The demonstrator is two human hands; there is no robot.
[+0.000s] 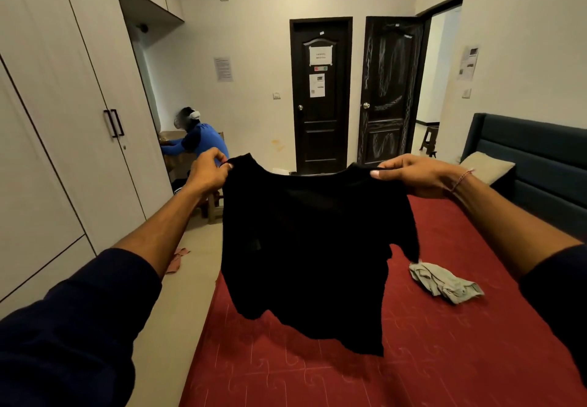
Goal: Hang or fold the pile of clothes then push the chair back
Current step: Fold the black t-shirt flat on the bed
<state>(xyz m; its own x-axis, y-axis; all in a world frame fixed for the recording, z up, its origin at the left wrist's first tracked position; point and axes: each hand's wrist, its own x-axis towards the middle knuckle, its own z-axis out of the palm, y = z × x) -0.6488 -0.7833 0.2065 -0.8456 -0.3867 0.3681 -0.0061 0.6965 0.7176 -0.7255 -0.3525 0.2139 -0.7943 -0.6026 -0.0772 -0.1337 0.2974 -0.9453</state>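
**Black top held up by both shoulders over the red bed**

My left hand (209,171), left of centre in the frame, has its fingers curled in and pinches one shoulder of the black top (311,248) between thumb and fingertips. My right hand (419,176), right of centre, grips the other shoulder, thumb laid flat along the top edge and the other fingers folded behind the cloth. The two hands are well apart, with the neckline stretched between them. The top hangs open and flat from my grip; its hem dangles in the lower middle of the frame above the red bedsheet (444,359). I cannot tell whether the hem touches the sheet. A thin thread bracelet (462,178) circles my right wrist, and dark sleeves cover both my forearms near the bottom corners.

To the right of the top, a crumpled pale grey-green garment (444,281) lies on the sheet, just beside the hanging sleeve.

As for writing: a white paper (320,55) taped on the closed dark door (320,95) in the upper middle carries two printed lines, too blurred for me to read. Other sheets on the door and walls are also illegible.

In the left middle, beyond my left hand, a person in a blue top (198,141) sits by the wardrobe (63,105).
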